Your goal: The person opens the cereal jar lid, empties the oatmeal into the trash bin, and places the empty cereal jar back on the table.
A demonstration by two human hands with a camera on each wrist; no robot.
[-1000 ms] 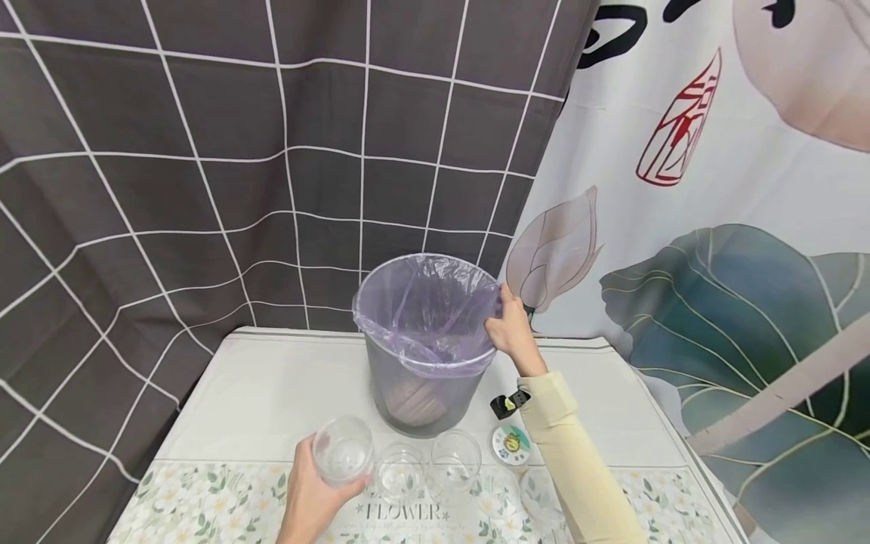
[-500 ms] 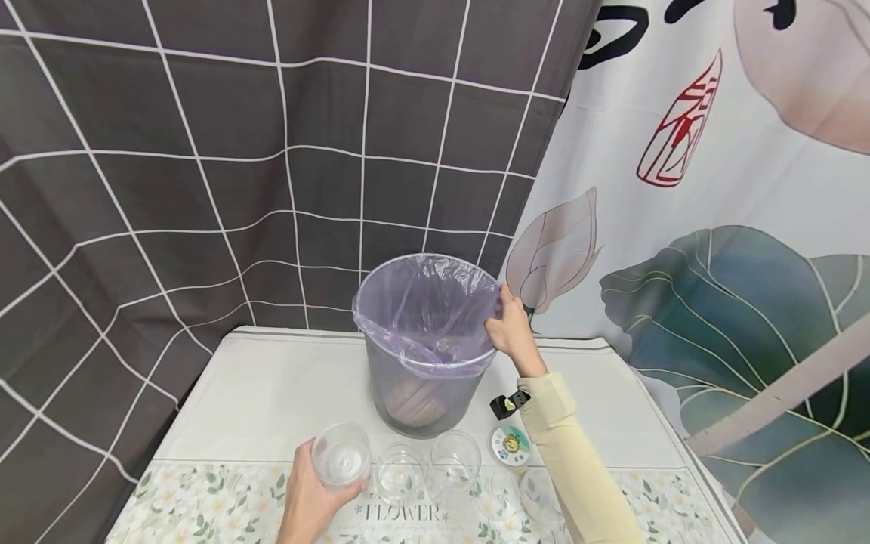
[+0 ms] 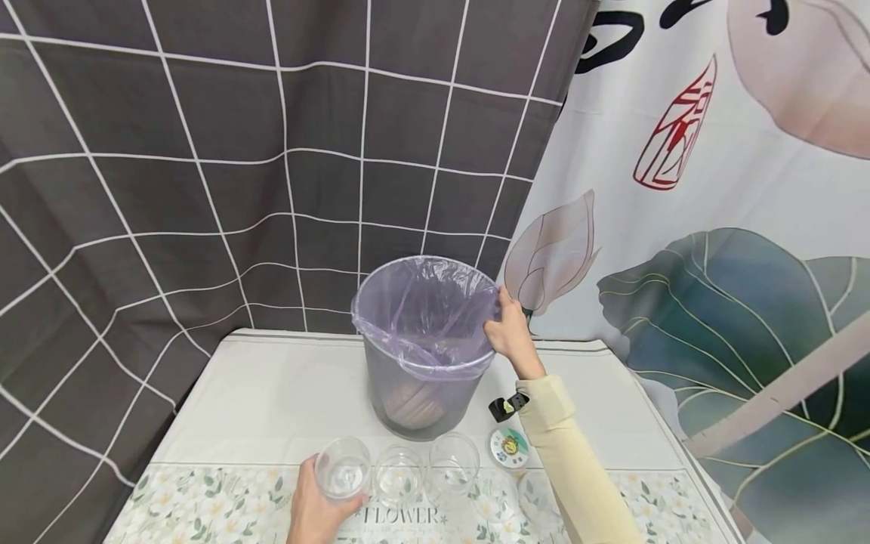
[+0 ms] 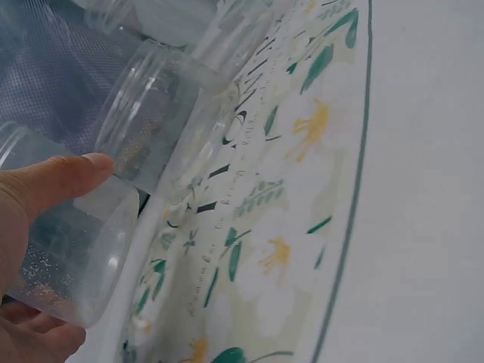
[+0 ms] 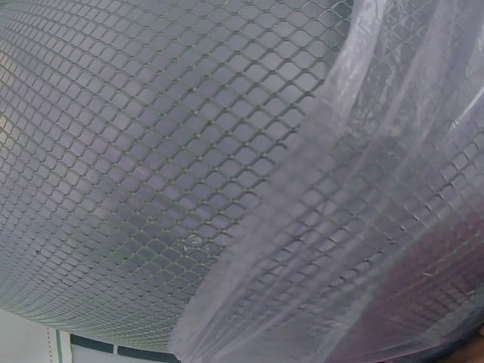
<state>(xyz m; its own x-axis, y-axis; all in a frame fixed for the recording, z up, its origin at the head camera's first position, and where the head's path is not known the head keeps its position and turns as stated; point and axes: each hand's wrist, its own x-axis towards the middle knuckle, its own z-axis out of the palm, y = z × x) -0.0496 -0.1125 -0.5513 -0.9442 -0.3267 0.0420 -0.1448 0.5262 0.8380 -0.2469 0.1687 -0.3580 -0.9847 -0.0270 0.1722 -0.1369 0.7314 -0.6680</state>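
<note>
My left hand (image 3: 316,508) grips a clear plastic jar (image 3: 343,470) at the front left of the table. In the left wrist view the thumb lies over the jar's near side and the fingers curl beneath it. Two more clear jars (image 3: 399,474) stand just right of it. My right hand (image 3: 513,332) holds the right rim of a grey mesh trash bin, fingers curled over the edge. A thin purple bag (image 3: 435,302) lines the bin and folds over its rim. The right wrist view is filled by the bin's mesh wall (image 5: 151,128) and the bag's folded edge.
A round lid (image 3: 508,448) with a cartoon print lies right of the jars. Other clear round pieces (image 3: 539,493) lie beside my right sleeve. A flowered cloth strip (image 3: 217,499) covers the table's front. A dark checked curtain (image 3: 204,189) hangs behind.
My left hand has moved slightly down in the head view, toward the near edge, with the jar in its grip. The right hand has stayed on the bin's rim.
</note>
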